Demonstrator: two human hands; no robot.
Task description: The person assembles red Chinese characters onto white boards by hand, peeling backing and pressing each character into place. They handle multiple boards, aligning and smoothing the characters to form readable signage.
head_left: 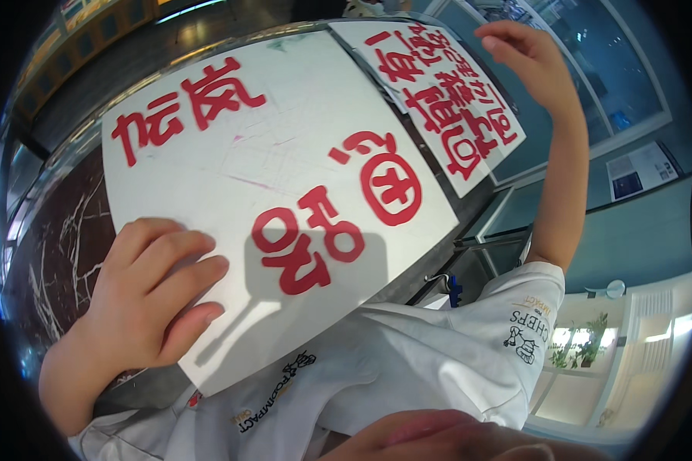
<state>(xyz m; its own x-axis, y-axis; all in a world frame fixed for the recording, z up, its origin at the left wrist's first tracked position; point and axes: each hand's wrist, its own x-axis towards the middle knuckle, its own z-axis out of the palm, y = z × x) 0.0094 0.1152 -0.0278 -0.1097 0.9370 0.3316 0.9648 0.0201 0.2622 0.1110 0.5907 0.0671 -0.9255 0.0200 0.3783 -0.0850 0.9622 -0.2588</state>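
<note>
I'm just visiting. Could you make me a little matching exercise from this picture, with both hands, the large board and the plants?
1. Left hand
2. Right hand
3. Large board
4. Plants

A. Raised at the upper right of the picture
B. Green, at the lower right
C. Over the board's left side
D. White and red, mid-picture

Pairs: 1-C, 2-A, 3-D, 4-B

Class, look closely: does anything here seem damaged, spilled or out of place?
Yes: the large white rectangular board has faint pinkish smudges around its middle, looking stray beside the bold red lettering.
</note>
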